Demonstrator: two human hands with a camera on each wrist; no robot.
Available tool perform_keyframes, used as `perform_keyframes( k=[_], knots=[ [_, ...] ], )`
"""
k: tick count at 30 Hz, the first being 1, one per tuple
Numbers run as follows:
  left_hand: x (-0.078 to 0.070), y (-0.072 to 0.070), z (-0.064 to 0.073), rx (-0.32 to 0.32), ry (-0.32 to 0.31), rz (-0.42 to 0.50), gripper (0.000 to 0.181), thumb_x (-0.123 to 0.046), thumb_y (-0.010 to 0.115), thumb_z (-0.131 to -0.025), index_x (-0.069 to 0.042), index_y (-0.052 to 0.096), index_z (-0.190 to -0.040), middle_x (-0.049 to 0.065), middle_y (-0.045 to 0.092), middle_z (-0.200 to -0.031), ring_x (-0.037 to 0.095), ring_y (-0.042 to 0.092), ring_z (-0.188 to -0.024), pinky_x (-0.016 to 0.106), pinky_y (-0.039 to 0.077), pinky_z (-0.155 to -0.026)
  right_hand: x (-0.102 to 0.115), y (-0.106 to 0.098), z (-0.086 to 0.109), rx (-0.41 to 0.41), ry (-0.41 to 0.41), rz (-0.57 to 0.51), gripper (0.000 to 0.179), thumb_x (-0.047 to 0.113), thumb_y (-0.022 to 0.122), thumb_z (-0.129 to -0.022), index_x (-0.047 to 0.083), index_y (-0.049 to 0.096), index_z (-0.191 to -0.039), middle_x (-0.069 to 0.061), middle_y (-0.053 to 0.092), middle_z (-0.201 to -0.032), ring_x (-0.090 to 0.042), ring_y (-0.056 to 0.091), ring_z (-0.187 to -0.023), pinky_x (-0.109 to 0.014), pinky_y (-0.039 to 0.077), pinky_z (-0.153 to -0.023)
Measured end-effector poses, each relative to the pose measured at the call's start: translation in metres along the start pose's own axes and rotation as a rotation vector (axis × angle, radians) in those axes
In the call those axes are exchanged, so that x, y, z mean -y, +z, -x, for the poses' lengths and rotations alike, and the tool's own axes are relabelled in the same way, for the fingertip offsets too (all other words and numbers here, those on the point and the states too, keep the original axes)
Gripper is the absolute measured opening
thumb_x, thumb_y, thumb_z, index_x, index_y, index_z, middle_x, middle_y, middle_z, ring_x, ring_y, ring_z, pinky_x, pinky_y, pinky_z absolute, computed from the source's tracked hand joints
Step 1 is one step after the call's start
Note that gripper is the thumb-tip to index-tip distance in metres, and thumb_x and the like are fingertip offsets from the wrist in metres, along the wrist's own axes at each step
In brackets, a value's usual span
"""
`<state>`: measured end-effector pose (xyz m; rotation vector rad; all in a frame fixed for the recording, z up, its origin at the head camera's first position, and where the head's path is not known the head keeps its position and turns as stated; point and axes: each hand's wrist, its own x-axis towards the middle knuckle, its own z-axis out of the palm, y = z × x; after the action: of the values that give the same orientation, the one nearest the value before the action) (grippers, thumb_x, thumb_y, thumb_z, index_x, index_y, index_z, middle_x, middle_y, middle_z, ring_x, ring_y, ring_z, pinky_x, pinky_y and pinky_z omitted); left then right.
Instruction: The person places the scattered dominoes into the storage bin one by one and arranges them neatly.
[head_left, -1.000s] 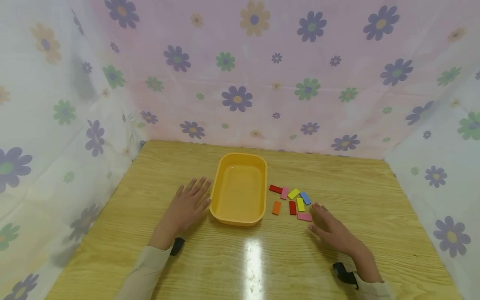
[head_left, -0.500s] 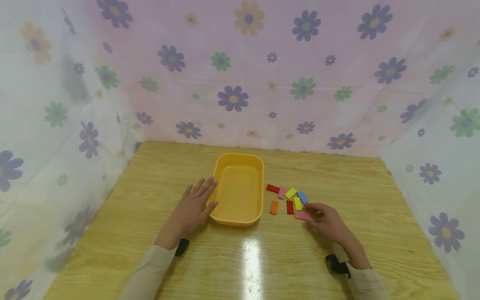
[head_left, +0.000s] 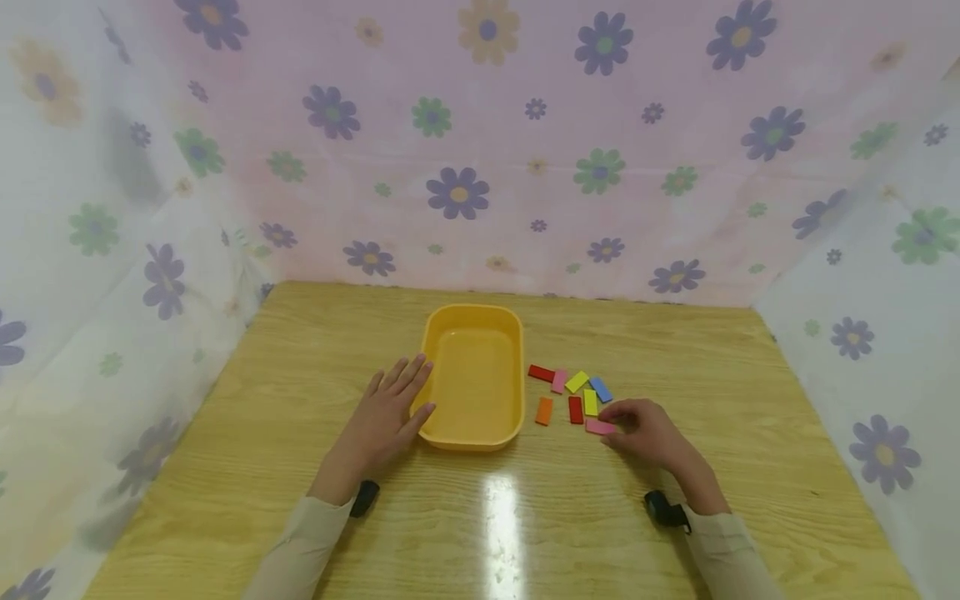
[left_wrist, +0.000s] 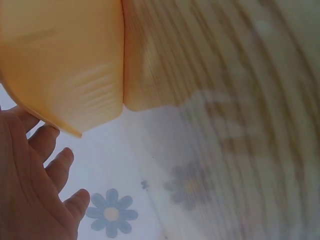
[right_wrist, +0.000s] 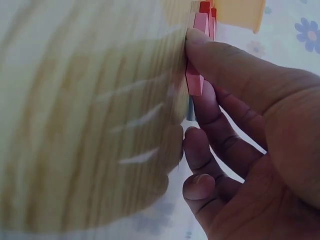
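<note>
Right fingers (right_wrist: 226, 134) pinch pink block (head_left: 597, 427) at right end; left fingers (head_left: 409, 382) straight, touching tray (head_left: 476, 383).

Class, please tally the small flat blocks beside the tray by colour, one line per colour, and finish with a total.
Red blocks: 2
Pink blocks: 2
Yellow blocks: 2
Blue block: 1
Orange block: 1
Total visible: 8

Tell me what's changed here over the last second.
The right hand moved left and now pinches the nearer flat pink rectangular block. The left hand moved right, onto the left rim of the yellow rounded plastic tray. The tray and other flat coloured blocks stayed put.
</note>
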<state>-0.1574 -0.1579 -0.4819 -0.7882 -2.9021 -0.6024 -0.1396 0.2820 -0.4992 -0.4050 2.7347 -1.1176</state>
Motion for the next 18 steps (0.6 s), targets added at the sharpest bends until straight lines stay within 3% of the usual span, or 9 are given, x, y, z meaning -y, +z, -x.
perform_keyframes(
  k=[10,18],
  knots=[
    [0.0015,0.0029,0.0018,-0.024,-0.001,0.005,0.065,-0.04,0.052,-0.106,-0.011,0.032,-0.161,0.007,0.026,-0.168,0.036,0.026,-0.154,0.064,0.017,-0.122,0.0016,-0.0008,-0.0012,0.026,0.002,0.027,0.02,0.01,0.078,-0.089,0.002,0.074,-0.107,-0.003,0.073,-0.1,-0.02,0.061,-0.096,-0.04,0.052,-0.088],
    [0.0013,0.0028,0.0007,-0.03,0.006,0.008,0.064,-0.04,0.051,-0.106,-0.011,0.033,-0.16,0.008,0.028,-0.167,0.036,0.026,-0.153,0.064,0.018,-0.121,0.0023,-0.003,0.0024,0.009,-0.033,0.017,0.019,0.009,0.077,-0.09,0.003,0.073,-0.107,-0.004,0.073,-0.102,-0.019,0.062,-0.094,-0.033,0.053,-0.083]
  ],
)
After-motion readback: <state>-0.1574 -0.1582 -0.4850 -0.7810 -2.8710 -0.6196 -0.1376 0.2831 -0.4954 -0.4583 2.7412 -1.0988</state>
